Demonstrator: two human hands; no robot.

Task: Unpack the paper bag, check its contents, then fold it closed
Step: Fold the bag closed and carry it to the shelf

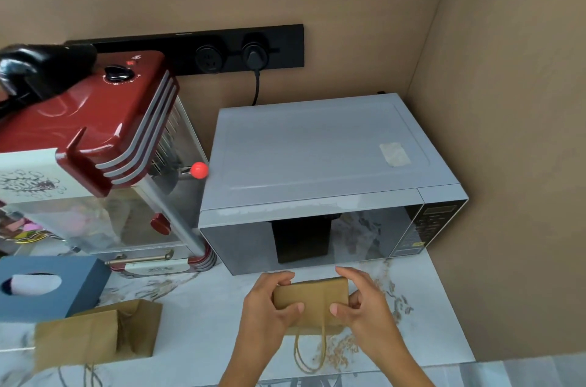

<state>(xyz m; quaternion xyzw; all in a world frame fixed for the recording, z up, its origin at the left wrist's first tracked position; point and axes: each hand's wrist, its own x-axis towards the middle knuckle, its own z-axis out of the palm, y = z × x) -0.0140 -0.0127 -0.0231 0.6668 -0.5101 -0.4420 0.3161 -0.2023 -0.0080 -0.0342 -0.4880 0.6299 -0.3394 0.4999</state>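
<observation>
A small brown paper bag (312,299) lies folded flat on the marble counter (206,323) in front of the microwave. My left hand (269,304) grips its left edge, thumb on top. My right hand (361,301) grips its right edge the same way. The bag's twine handles (309,351) hang toward me over the counter. A second, larger brown paper bag (95,334) lies on its side at the left with its mouth open to the right; its inside is in shadow.
A silver microwave (317,164) stands right behind the folded bag, against the corner walls. A red popcorn machine (104,145) stands to its left. A blue tissue box (47,285) sits at the far left. A black socket strip (222,50) runs along the wall.
</observation>
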